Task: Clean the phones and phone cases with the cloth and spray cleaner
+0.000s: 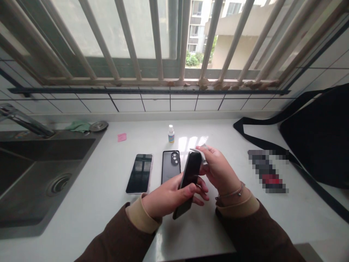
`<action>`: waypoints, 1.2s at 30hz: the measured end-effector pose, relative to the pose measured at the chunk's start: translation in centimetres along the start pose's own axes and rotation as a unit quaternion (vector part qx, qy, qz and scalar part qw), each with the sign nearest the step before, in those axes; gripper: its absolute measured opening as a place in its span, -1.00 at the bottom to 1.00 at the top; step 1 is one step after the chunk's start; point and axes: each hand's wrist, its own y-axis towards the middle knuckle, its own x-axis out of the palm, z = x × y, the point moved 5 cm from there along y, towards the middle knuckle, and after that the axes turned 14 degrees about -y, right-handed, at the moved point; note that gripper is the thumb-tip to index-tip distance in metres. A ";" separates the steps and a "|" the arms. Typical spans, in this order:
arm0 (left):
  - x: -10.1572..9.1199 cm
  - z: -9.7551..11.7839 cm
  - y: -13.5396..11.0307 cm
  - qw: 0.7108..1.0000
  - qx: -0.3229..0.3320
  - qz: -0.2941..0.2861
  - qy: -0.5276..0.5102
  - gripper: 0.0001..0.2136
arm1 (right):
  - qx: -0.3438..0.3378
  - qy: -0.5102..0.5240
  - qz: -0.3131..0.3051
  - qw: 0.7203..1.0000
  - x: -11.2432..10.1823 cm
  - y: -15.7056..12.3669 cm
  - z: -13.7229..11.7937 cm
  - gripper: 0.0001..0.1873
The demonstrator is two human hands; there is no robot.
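Note:
My left hand (170, 198) is wrapped round a dark phone (188, 178) held on edge above the white counter (103, 193). My right hand (218, 169) pinches a small white wipe (201, 152) against the phone's upper end. Just beyond my hands, a second phone (140, 173) lies face up on the counter. A black phone case (170, 165) with a camera cut-out lies beside it. A small white dropper bottle (171, 133) stands upright behind them.
A dark sink (40, 171) with a tap (24, 122) fills the left. A pink sticky note (121, 137), a green cloth (78, 126) and a metal sink plug (98, 126) lie near it. A black bag (319, 138) with a strap sits at right, beside a blurred-out item (268, 171). A barred window (163, 40) runs behind.

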 end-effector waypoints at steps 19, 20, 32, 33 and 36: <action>-3.0 1.5 0.3 0.946 0.097 0.209 -0.226 -0.22 | -0.280 -0.089 -0.124 0.948 1.1 -2.2 -2.7 -0.42; -3.0 1.5 0.4 0.946 0.099 0.210 -0.228 -0.20 | -0.290 -0.125 -0.124 0.941 1.2 -2.1 -2.6 -0.46; -4.1 0.4 0.5 0.945 0.066 0.251 -0.199 -0.07 | -0.326 -0.290 -0.316 0.843 3.1 -3.9 -2.5 -0.47; -4.0 0.5 0.6 0.944 0.072 0.249 -0.203 -0.09 | -0.340 -0.313 -0.285 0.840 3.0 -3.7 -2.4 -0.48; -3.7 0.9 0.6 0.940 0.116 0.253 -0.197 -0.21 | -0.390 -0.418 -0.162 0.804 2.8 -2.9 -2.2 -0.53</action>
